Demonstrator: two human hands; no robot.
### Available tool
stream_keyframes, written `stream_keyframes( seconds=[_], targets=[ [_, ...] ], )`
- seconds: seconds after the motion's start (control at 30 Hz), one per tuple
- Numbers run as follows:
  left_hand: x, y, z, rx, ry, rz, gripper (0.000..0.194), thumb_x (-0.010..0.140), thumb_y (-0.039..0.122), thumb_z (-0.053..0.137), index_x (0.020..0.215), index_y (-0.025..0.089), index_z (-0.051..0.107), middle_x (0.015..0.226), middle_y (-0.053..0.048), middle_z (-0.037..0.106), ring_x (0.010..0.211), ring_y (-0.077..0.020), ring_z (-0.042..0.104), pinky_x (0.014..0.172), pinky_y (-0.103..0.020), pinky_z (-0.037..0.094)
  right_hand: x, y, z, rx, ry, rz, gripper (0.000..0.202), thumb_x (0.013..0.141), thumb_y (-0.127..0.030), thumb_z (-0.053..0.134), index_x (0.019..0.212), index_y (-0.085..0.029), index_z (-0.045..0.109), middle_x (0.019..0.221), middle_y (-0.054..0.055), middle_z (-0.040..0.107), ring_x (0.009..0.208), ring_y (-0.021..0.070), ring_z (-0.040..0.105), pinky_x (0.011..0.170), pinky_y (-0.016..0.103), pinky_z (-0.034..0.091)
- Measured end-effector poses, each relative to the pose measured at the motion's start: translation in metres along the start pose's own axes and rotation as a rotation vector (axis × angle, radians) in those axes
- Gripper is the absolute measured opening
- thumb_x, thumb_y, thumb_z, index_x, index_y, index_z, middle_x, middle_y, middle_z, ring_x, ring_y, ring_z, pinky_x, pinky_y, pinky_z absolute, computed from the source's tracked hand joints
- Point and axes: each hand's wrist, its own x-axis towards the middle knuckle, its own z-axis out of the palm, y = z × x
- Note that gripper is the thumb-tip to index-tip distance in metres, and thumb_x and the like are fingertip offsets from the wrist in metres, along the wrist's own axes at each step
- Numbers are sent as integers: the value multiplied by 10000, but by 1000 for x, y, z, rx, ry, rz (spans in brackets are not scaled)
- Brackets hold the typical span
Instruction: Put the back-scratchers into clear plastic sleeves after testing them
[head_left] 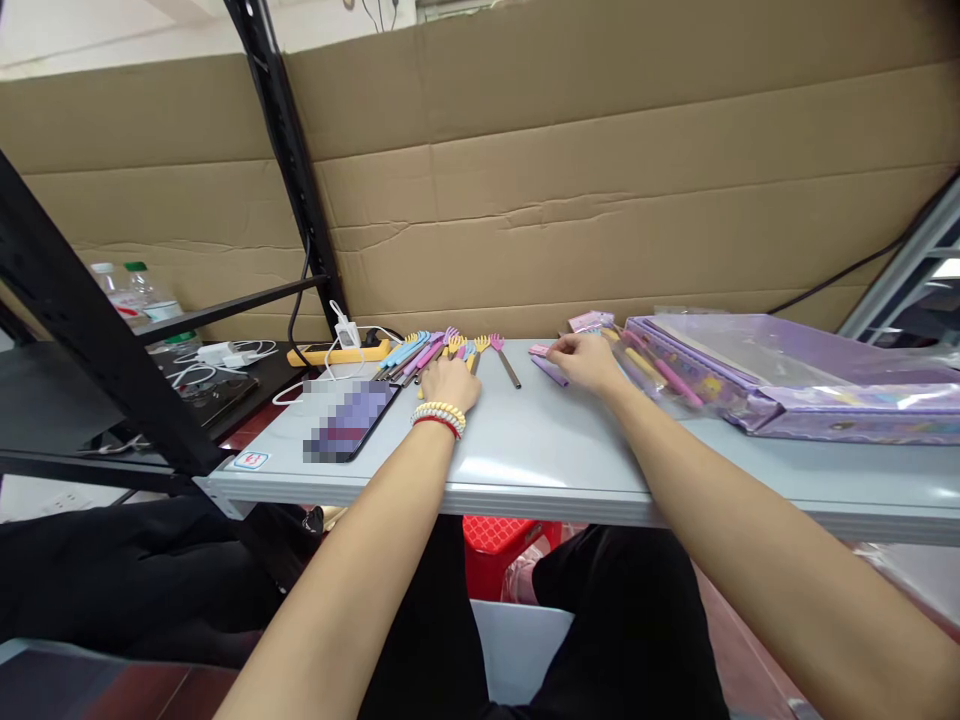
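On the grey shelf, a pile of small hand-shaped sticks [405, 352] in blue, pink, purple and yellow lies at the back left. My left hand [450, 385] is over the pile's right end, its fingers bent down among the sticks; what they hold, if anything, is hidden. A single purple-headed stick [507, 362] lies just right of it. My right hand [586, 358] pinches a small pink and purple piece [538, 350] at its fingertips. Beneath that piece a flat purple strip [551, 371] rests on the shelf.
Wrapped pens and sticks [660, 370] lie beside a large purple box [795, 370] on the right. A phone [352, 422] with a white cable is at the left, near a yellow power strip [337, 354]. Cardboard [562, 180] stands behind; black shelf posts [285, 150] rise at left.
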Motion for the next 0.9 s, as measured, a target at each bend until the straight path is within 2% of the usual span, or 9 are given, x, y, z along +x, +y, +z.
stream_keyframes(
  seconds=[0.2,0.4,0.67,0.73,0.8,0.9],
  targets=[
    [0,0,-2,14,-22,-58,340,829,304,511,1074,121,660,1123,-181,654,1047,-279,609,872,-362,470,-6,-9,1,2,-78,-25,112,667,-221,562,638,-165,656,648,34,655,632,157,568,657,269,423],
    [-2,0,-3,23,-57,-81,323,849,373,506,1008,158,686,1065,-172,680,988,-267,637,823,-357,490,-7,-9,2,6,-102,-38,100,656,-221,568,637,-172,653,645,23,647,618,149,555,626,255,409],
    [-2,1,-2,68,-112,-52,287,822,272,547,1021,107,671,1073,-205,664,1034,-280,620,819,-365,493,-10,-13,6,12,-125,-88,93,640,-209,560,577,-177,621,596,13,628,600,147,545,600,251,401],
    [-1,0,-2,59,-93,-48,307,831,265,537,1055,88,650,1106,-209,647,1045,-286,612,829,-371,490,-10,-13,7,29,-117,-95,92,643,-211,565,580,-178,624,597,15,632,603,149,552,602,253,408],
    [-1,-1,-2,40,-34,-5,320,849,250,513,1100,79,615,1137,-207,628,1065,-286,600,847,-372,482,-9,-12,7,59,-103,-87,93,655,-227,579,592,-177,625,612,22,640,617,152,563,611,256,419],
    [-2,-1,0,11,57,165,287,885,236,470,1112,103,585,1149,-181,614,1110,-262,567,897,-353,451,-6,-11,8,207,-54,-19,143,708,-303,602,723,-165,635,699,43,669,637,148,579,599,255,438]
  ],
)
